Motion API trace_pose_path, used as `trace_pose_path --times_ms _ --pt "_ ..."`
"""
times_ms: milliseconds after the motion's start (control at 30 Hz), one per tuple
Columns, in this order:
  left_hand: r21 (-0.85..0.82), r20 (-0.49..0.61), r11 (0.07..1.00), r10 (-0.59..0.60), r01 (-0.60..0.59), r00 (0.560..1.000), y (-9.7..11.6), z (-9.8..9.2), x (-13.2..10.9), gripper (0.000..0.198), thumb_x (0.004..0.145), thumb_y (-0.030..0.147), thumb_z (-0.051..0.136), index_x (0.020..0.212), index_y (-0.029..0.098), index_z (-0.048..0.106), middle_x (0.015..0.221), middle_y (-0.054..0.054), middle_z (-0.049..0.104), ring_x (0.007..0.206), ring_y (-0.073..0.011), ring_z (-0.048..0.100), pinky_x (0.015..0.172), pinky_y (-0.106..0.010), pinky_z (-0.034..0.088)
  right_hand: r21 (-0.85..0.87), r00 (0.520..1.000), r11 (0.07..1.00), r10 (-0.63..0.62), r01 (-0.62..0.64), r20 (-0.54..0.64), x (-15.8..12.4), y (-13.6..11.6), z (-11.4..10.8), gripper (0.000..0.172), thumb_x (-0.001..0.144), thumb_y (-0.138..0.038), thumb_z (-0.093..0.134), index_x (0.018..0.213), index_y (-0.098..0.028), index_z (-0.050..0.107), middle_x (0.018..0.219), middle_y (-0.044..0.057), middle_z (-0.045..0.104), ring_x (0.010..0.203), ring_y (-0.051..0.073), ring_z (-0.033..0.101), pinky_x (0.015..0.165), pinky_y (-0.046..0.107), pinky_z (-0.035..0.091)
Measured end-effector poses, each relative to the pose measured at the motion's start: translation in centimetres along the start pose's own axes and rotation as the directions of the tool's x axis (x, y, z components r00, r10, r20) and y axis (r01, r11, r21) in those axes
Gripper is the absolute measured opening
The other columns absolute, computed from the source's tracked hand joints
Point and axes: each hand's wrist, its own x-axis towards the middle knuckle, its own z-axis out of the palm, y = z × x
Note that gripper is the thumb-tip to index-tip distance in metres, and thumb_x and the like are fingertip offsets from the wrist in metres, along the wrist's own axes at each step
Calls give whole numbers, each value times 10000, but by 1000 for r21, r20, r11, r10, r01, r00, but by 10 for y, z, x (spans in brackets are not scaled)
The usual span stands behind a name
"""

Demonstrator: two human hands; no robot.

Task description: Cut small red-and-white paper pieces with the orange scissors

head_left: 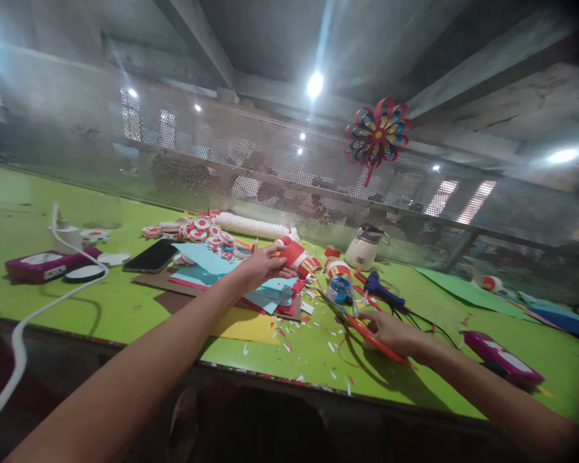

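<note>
My left grip [269,263] is clamped on a red-and-white paper cup [299,255] with gold markings, the fingers closed around one end while the other end points right. I have that cup just above the counter [135,318], between the layered paper and the tape. My right grip [386,331] is closed on the orange handles of the scissors [376,339], whose blades point up and left toward the cup; from here I can't tell whether the blades are parted.

Just beside the blades I see a roll of blue tape [339,290], with a second cup [338,267] behind it. Right of that lies a blue glue gun [386,289], and a pale jug [363,248] stands farther back. Under my left forearm are light-blue sheets [205,265] over red and brown ones, with a yellow sheet [244,325] nearer me. Small red and white scraps [285,347] litter the surface between my two grips.

Farther left I have a phone [152,256], a heap of red-and-white discs [200,226] and a purple box [48,265]; another purple case [504,359] lies far right. A perforated screen [280,161] runs behind, a petalled ornament [378,135] before it.
</note>
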Motion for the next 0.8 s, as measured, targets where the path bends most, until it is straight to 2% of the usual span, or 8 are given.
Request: trace_pose_path --times_ms 100,200,267,367,500,600,700,800 --pt "-10 -8 1000 13 -13 1000 0 -1 1 209 789 94 540 974 120 447 694 -92 661 678 -178 663 661 -281 498 108 1000 994 6 -9 23 -2 -1 -6 460 618 -172 536 1073 -102 525 620 -10 563 482 132 549 425 225 401" --pt "-6 -62 999 36 -37 997 1 -2 2 109 787 116 557 830 124 457 737 -122 671 710 -183 664 678 -289 502 201 998 979 11 -22 55 -17 -4 -9 475 600 -148 495 1075 -135 487 525 -57 509 407 137 556 400 236 422" --pt "-7 -90 998 54 -54 995 1 -3 3 102 779 125 573 786 120 471 759 -130 675 728 -183 664 673 -281 502 295 997 955 -39 18 63 -29 -7 -10 436 616 -178 495 1051 -161 480 611 -32 553 523 166 621 485 263 481" --pt "-17 -124 998 55 -58 991 1 -1 3 97 764 150 604 787 104 521 766 -122 677 725 -178 663 621 -246 493 530 987 839 -157 120 24 -44 -13 -9 449 616 -182 519 1062 -177 465 775 18 600 709 195 638 616 302 499" --pt "-43 -146 999 19 -26 989 -1 1 4 79 754 144 616 786 87 571 739 -108 676 684 -160 659 570 -220 477 642 985 754 -170 140 -15 -43 -30 0 534 602 -157 560 1113 -196 409 817 14 588 771 190 622 665 303 485" --pt "-81 -151 996 26 -38 988 -1 1 5 55 749 115 613 764 82 572 720 -99 673 681 -156 659 609 -224 489 640 985 750 -156 167 -75 -30 -45 12 434 659 -263 609 1042 -198 416 684 -40 513 663 169 589 554 273 465" --pt "-108 -144 992 42 -58 989 -1 -2 5 65 740 111 621 747 87 560 707 -97 671 712 -170 663 655 -240 496 467 959 844 -176 263 -222 -17 -57 24 318 705 -363 629 919 -216 446 583 -84 423 508 113 471 465 230 393" --pt "-95 -153 993 61 -76 986 0 -5 6 75 745 127 619 749 101 549 726 -103 678 715 -171 662 658 -246 493 346 941 896 -180 278 -288 -9 -63 30 282 741 -414 595 881 -214 454 545 -83 415 488 118 433 454 232 368"
